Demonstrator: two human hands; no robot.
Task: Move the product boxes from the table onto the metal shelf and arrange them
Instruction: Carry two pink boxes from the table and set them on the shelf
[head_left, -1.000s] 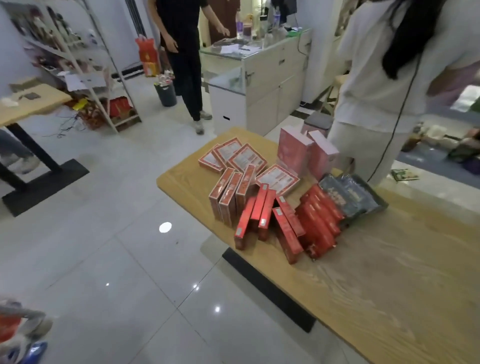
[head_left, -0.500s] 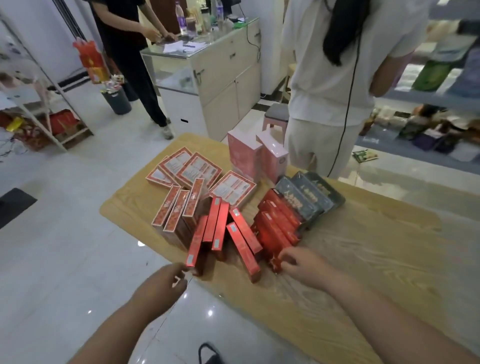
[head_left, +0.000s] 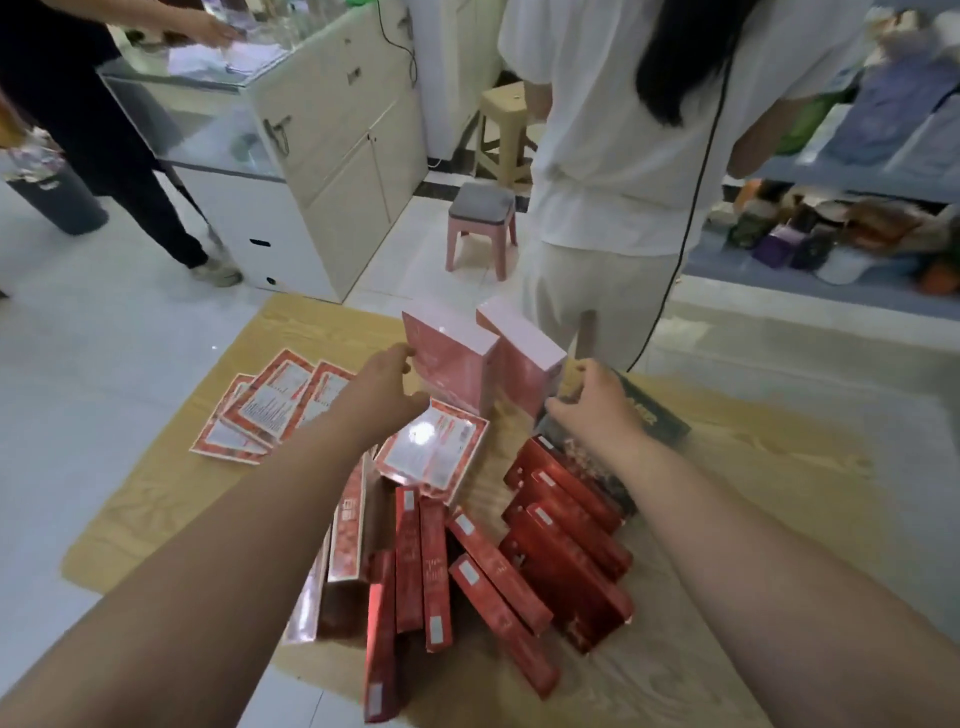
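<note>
Two upright pink boxes stand side by side at the far edge of the wooden table. My left hand reaches to the left pink box, fingertips touching its left edge, fingers apart. My right hand is at the right pink box's right side, fingers spread against it. Several long red boxes lie heaped below my forearms. Flat red-bordered packs lie at the left, one more pack between my arms. Dark boxes lie partly under my right hand.
A person in white stands just beyond the table, between it and the stocked metal shelf at the right. A pink stool and white counter stand behind. A person in black and a bin are at the far left.
Both hands came into view and moved forward over the red boxes to the two pink boxes. The camera swung right and closer to the table.
</note>
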